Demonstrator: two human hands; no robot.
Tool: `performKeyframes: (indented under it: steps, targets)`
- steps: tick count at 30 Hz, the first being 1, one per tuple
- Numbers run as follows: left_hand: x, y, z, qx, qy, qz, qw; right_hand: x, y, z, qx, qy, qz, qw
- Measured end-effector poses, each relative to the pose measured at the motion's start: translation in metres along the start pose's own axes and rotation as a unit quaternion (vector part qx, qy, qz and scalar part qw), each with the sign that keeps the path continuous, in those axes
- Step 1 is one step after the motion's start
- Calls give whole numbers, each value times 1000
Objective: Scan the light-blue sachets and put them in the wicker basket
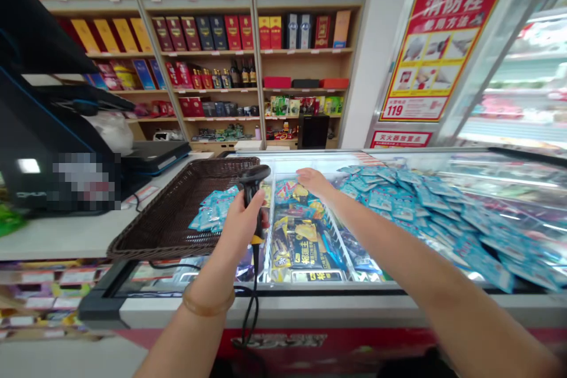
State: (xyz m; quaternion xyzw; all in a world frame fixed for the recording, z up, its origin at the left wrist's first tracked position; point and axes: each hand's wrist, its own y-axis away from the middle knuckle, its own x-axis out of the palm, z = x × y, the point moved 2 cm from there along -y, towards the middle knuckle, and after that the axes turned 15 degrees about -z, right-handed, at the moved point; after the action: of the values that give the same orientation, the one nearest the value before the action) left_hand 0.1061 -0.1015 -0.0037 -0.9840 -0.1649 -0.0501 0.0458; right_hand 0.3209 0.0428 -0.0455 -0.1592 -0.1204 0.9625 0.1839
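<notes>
My left hand (245,212) is wrapped round the grip of a black barcode scanner (254,180), held upright with its head on top. A black cable runs down from the handle. Beside it, several small blue packets (216,209) lie in a brown woven basket (155,212). My right hand (313,182) is stretched out over the glass top of a chest freezer (310,301), its fingers pointing left and no object visible in them. To the right of that hand, a large heap of similar blue packets (411,201) spreads over the glass.
Under the glass are colourful frozen-food bags (305,245) in white wire dividers. At left, a dark checkout machine (57,142) stands on a counter (71,236). Shelves of boxed goods (204,32) line the back wall, with a red poster (443,47) to the right.
</notes>
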Motion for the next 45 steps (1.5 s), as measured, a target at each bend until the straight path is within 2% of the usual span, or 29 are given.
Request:
performKeyframes:
  steps: [2,4,8,11,13,16,18,20,23,24,28,31,33,34,36,38,41,43,45]
  targets:
    - [21,0,4,-1,4,24,1000,-53,-15,-21,-5,45,-52,998]
    - [43,-2,9,-6,2,46,999,-109,-29,-35,-60,205,-121,969]
    - [81,-10,25,-10,18,78,997,-205,-49,-57,-67,300,-190,933]
    - [97,-13,43,-3,29,81,996,-243,-57,-74,-97,394,-190,894]
    - [99,-12,54,-2,13,88,996,-252,-59,-87,-94,392,-174,899]
    - [95,-10,62,12,-16,110,994,-251,-56,-96,-78,332,-186,921]
    - [91,-11,64,16,-25,112,993,-245,-52,-92,-77,317,-203,923]
    - [88,-12,64,6,-28,104,994,-235,-46,-81,-80,347,-206,911]
    - [86,-15,66,-20,-25,94,995,-209,-35,-59,-109,435,-183,875]
    - [86,-16,67,-23,-25,93,995,-196,-30,-52,-127,455,-169,865]
    - [88,-18,71,-14,-16,92,996,-136,-2,-34,-174,474,-51,862]
    - [88,-19,76,-14,-15,92,996,-105,17,-30,-154,477,47,864]
    - [89,-18,78,-20,-24,97,995,-98,21,-32,-119,458,101,875]
    - [89,-18,79,-22,-27,99,994,-99,19,-33,-103,450,106,881]
    - [90,-17,80,-22,-35,107,993,-102,10,-38,-79,454,75,884]
    - [91,-15,79,-17,-46,117,992,-105,-1,-43,-47,485,33,873]
    - [91,-12,78,-11,-59,133,989,-97,-10,-51,5,511,28,859]
    - [91,-11,78,-11,-62,138,988,-88,-11,-54,11,488,39,872]
    - [91,-10,78,-12,-65,141,988,-80,-10,-57,10,439,44,897]
